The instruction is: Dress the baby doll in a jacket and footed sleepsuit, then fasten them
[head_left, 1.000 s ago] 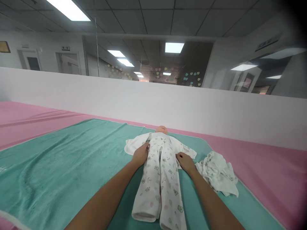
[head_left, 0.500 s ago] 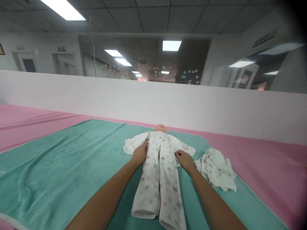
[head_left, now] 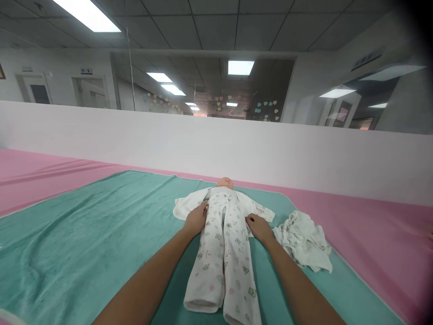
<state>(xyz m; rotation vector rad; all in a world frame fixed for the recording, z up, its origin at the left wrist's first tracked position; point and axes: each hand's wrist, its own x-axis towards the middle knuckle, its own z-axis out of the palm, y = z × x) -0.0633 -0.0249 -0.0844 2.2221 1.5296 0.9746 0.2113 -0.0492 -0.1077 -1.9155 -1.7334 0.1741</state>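
Observation:
A baby doll (head_left: 225,182) lies on its back, only its head showing above the clothes. White printed baby pants (head_left: 237,253) cover its front, their legs stretched towards me. From beneath spreads a white long-sleeved baby top (head_left: 190,204), a sleeve out to each side. My left hand (head_left: 196,220) is closed at the left edge of the pants, near the hip, with its fingertips partly hidden. On the opposite edge, slightly lower, my right hand (head_left: 260,227) has its fingers curled in against the pants.
A crumpled white cloth (head_left: 304,241) lies right of my right forearm. Under everything is a green blanket (head_left: 101,234) over a pink surface (head_left: 379,230). A low white wall (head_left: 203,144) runs along the far side, with glass above it.
The view has shifted very slightly. Both hands keep their places at the sides of the pants, and the clothes lie as before.

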